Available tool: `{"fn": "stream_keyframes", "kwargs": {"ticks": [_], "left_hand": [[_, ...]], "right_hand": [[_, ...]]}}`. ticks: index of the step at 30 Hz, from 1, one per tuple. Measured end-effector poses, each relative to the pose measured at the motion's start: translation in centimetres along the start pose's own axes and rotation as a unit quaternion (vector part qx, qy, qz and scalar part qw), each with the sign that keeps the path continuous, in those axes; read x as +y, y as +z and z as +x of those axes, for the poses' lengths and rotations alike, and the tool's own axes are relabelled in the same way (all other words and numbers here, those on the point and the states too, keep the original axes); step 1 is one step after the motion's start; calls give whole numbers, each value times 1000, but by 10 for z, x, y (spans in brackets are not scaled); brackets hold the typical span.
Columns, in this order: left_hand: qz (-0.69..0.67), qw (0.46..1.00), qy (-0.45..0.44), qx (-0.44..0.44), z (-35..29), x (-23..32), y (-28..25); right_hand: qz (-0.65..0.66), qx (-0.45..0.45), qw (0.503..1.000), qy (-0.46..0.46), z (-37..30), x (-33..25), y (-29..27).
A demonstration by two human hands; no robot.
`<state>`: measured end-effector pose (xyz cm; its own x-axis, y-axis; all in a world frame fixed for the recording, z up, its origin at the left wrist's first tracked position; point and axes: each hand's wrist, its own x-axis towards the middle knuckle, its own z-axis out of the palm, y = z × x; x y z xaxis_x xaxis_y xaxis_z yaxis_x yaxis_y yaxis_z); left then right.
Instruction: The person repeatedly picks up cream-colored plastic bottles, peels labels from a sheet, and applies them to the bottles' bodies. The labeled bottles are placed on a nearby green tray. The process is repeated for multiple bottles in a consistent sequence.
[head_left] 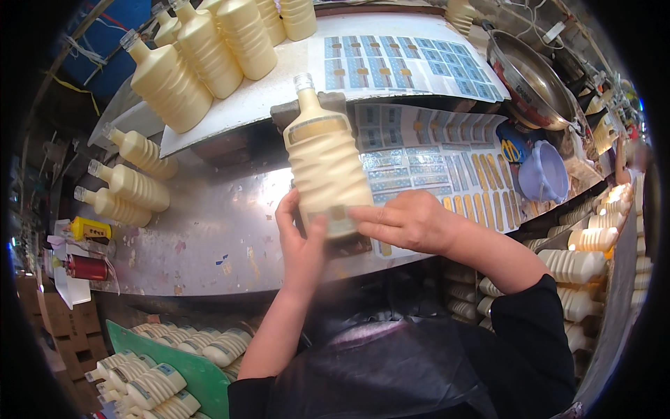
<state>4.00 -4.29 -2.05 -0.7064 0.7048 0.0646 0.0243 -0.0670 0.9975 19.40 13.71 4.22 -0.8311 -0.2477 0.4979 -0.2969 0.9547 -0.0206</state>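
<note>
A cream ribbed bottle (326, 164) with a clear neck top leans back in front of me, its shoulder against a dark padded block (283, 114). My left hand (301, 227) grips its lower left side, thumb on the front. Two outstretched fingers of my right hand (408, 222) lie against the lower right front. Between the hands, a pale blue label (336, 219) with a gold patch sits low on the bottle, slightly blurred. Whether the right fingertips hold its edge, I cannot tell. Label sheets (412, 164) lie just beyond the right hand.
More cream bottles (174, 84) stand on the white shelf; several (136, 187) lie at the metal table's left. A lilac bucket (543, 171), yellow-handled scissors (513, 150) and a large pan (534, 80) are at the right. Labelled bottles fill a green-sided bin (174, 370) lower left.
</note>
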Motion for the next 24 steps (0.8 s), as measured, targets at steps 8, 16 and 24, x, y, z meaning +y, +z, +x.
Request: {"fn": "stream_keyframes", "kwargs": {"ticks": [8, 16, 24], "left_hand": [[-43, 999, 4, -6, -2, 4, 5], [-122, 992, 6, 10, -4, -4, 2], [-127, 991, -30, 10, -1, 0, 4]], "right_hand": [[50, 40, 995, 77, -19, -3, 15], [343, 71, 799, 489, -12, -27, 22], [500, 84, 663, 551, 3, -32, 43]]}}
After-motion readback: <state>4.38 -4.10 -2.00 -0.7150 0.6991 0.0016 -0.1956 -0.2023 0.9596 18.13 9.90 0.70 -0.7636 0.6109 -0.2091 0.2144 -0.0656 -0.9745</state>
